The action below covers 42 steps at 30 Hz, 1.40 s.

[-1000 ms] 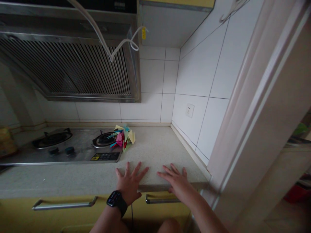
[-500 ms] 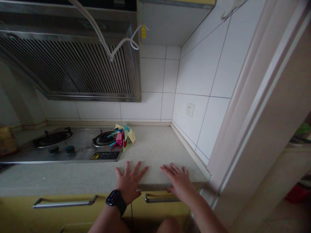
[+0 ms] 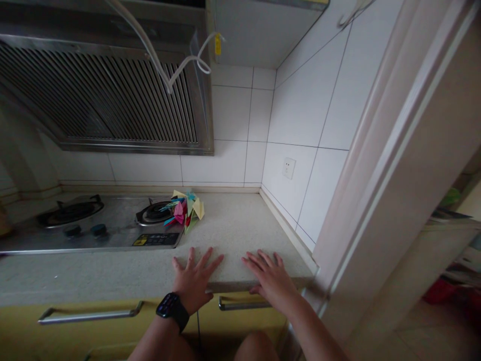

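Observation:
My left hand (image 3: pixel 193 282) is spread with the palm down at the front edge of the grey countertop (image 3: pixel 229 220), and a dark smartwatch (image 3: pixel 173 308) circles its wrist. To its right, my right hand (image 3: pixel 271 278) rests palm down at the same edge, fingers stretched out. Both hands hold nothing. Beyond my left hand lies a bunch of colourful folded paper pieces (image 3: pixel 184 208), yellow, pink, blue and red. It overlaps the right side of the gas stove (image 3: pixel 120 230) and the countertop, apart from my fingers.
A range hood (image 3: pixel 112 100) hangs above the stove, with a white cable (image 3: pixel 150 50) dangling before it. Yellow cabinets with metal handles (image 3: pixel 90 316) are below the counter. A wall socket (image 3: pixel 289 168) is on the tiled right wall, and a door frame (image 3: pixel 361 200) stands at right.
The view has shifted slightly, so the scene sits a little further left. My hands stay spread on the counter edge, and the folded paper pieces have not moved.

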{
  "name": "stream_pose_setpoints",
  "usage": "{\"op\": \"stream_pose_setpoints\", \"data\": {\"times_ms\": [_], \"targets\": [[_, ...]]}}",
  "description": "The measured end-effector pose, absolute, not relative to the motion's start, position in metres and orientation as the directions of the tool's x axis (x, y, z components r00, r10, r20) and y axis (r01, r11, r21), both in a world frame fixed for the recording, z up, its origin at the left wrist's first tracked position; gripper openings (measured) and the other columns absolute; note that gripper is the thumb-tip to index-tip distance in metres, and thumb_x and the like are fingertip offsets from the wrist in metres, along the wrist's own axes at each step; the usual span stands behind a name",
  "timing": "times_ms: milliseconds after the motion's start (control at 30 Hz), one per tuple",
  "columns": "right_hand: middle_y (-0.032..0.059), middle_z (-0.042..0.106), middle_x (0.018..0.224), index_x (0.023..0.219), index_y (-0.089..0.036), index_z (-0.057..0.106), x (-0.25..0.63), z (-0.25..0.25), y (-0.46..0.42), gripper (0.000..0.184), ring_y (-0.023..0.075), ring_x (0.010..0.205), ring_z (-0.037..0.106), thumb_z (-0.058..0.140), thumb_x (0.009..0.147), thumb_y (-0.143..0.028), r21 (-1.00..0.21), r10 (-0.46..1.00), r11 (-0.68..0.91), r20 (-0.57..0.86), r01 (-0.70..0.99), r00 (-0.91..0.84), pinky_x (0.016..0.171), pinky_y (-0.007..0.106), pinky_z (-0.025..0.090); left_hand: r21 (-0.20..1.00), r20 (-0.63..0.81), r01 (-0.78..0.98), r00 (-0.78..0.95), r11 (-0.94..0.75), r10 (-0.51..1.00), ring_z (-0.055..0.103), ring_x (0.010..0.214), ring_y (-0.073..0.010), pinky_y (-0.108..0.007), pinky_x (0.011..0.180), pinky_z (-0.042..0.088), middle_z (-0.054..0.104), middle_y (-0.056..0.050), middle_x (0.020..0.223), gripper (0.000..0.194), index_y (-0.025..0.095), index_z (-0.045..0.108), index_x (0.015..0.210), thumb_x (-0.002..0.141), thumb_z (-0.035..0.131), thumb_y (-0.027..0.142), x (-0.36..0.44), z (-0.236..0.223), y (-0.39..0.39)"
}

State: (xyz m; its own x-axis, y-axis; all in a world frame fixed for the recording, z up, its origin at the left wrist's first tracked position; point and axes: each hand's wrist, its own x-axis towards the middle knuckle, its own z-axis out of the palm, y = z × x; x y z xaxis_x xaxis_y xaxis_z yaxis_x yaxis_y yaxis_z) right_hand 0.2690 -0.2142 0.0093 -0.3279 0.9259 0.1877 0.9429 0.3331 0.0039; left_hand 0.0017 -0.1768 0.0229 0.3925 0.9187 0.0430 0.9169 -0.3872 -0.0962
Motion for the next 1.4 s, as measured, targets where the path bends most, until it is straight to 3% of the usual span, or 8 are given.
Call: {"op": "stream_pose_setpoints", "data": {"times_ms": [500, 767, 1033, 1200, 1400], "targets": [[-0.0077, 0.020, 0.155, 0.150, -0.038, 0.025, 0.268, 0.005, -0.216, 0.081, 0.0302, 0.141, 0.020, 0.067, 0.081, -0.035, 0.076, 0.912, 0.338, 0.221, 0.938, -0.346, 0.112, 0.067, 0.014, -0.081, 0.045, 0.916, 0.398, -0.393, 0.916, -0.001, 0.141, -0.0506, -0.084, 0.093, -0.001, 0.001, 0.012, 0.159, 0.112, 0.056, 0.004, 0.147, 0.057, 0.070, 0.044, 0.001, 0.021, -0.177], [-0.0077, 0.021, 0.155, 0.150, -0.040, 0.024, 0.268, 0.008, -0.218, 0.078, 0.0308, 0.141, 0.020, 0.065, 0.083, -0.033, 0.054, 0.911, 0.345, 0.219, 0.937, -0.349, 0.112, 0.067, 0.012, -0.069, 0.030, 0.919, 0.390, -0.387, 0.920, -0.001, 0.142, -0.0492, -0.083, 0.094, -0.002, 0.003, 0.013, 0.159, 0.110, 0.057, 0.005, 0.146, 0.057, 0.067, 0.043, 0.001, 0.023, -0.177], [-0.0155, 0.023, 0.153, 0.150, -0.049, 0.009, 0.271, 0.017, -0.222, 0.052, 0.0211, 0.143, 0.021, 0.026, 0.101, -0.043, -0.119, 0.919, 0.348, 0.238, 0.930, -0.314, 0.117, 0.059, 0.011, -0.069, 0.075, 0.916, 0.400, -0.395, 0.914, 0.000, 0.142, -0.0493, -0.083, 0.094, -0.005, 0.005, 0.012, 0.159, 0.113, 0.058, 0.005, 0.146, 0.055, 0.069, 0.041, 0.000, 0.014, -0.173], [-0.0159, 0.018, 0.154, 0.150, -0.051, 0.004, 0.268, 0.020, -0.224, 0.052, 0.0233, 0.144, 0.020, 0.018, 0.100, -0.054, -0.135, 0.922, 0.358, 0.208, 0.924, -0.327, 0.116, 0.062, 0.010, -0.008, 0.248, 0.880, 0.462, -0.476, 0.851, 0.007, 0.140, -0.0494, -0.083, 0.092, -0.009, 0.010, 0.012, 0.158, 0.108, 0.059, 0.002, 0.145, 0.060, 0.068, 0.060, -0.008, -0.004, -0.167], [-0.0174, 0.013, 0.154, 0.149, -0.051, -0.002, 0.270, 0.021, -0.228, 0.050, 0.0217, 0.146, 0.015, 0.012, 0.102, -0.046, -0.098, 0.921, 0.362, 0.192, 0.927, -0.340, 0.117, 0.061, 0.009, -0.004, 0.328, 0.877, 0.455, -0.480, 0.828, 0.010, 0.139, -0.0492, -0.082, 0.094, -0.012, 0.015, 0.011, 0.158, 0.109, 0.059, 0.007, 0.146, 0.057, 0.070, 0.065, -0.010, -0.011, -0.165]]}}
